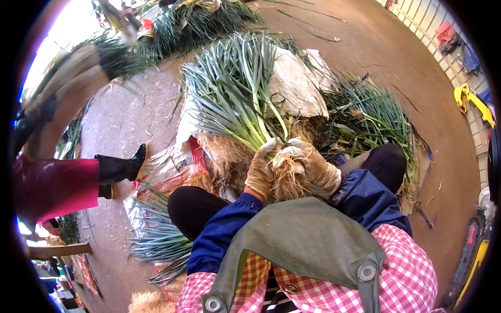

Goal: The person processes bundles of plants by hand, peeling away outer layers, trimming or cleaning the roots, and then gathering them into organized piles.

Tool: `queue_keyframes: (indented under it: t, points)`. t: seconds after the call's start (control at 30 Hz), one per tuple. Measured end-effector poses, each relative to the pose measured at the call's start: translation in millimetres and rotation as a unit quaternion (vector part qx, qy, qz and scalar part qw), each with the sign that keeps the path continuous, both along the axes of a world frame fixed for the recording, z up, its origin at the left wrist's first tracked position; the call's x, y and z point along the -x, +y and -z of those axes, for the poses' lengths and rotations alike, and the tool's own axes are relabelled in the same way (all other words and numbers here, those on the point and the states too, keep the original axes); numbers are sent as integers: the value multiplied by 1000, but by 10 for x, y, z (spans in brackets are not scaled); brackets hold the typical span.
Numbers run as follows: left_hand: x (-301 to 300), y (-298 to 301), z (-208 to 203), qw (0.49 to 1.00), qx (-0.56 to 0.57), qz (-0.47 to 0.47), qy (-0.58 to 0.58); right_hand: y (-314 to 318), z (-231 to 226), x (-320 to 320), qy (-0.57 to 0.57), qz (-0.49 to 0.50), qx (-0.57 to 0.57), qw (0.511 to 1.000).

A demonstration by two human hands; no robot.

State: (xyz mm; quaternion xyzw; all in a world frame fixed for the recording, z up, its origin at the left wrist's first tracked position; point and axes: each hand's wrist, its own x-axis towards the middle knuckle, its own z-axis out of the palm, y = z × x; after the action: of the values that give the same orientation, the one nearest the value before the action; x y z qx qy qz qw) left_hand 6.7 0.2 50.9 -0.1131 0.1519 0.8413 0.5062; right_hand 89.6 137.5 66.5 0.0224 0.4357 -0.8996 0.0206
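Observation:
A bunch of green onions (257,128) is gripped at its pale lower stems, leaves fanning away from me and a tangle of roots (288,180) hanging toward my lap. My left hand (260,171), in a soiled glove, is closed around the left side of the stems. On the other side my gloved right hand (317,166) is closed at the root end, its fingers partly hidden by the bunch. Just beyond, more root ends (222,151) lie stacked beside a pale woven sack (295,83).
More green onions lie in heaps at right (370,112), lower left (159,232) and far back (203,23). At left stands a person in a magenta apron (62,182) and black boots (122,167). A yellow object (472,104) is by the tiled wall (428,23).

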Motion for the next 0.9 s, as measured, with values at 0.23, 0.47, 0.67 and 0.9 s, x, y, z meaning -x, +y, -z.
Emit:
queue_keyframes:
  t: [0.23,0.47,0.67,0.9]
  points:
    - [-225,483,-645,990,-84,-13,111,259,-807,-507,197,238,-382,871]
    - [-384,847,-997,994,-57,-4,98,561,-1126,-1241,228,374,-563,701]
    - [-470,1125,-1153,986,-114,26,118,1746,-1250,-2266,129,542,-212,803]
    - [-614,1307,-1470,990,-69,-35,120,3520,160,-4044,-349,426,-461,696]
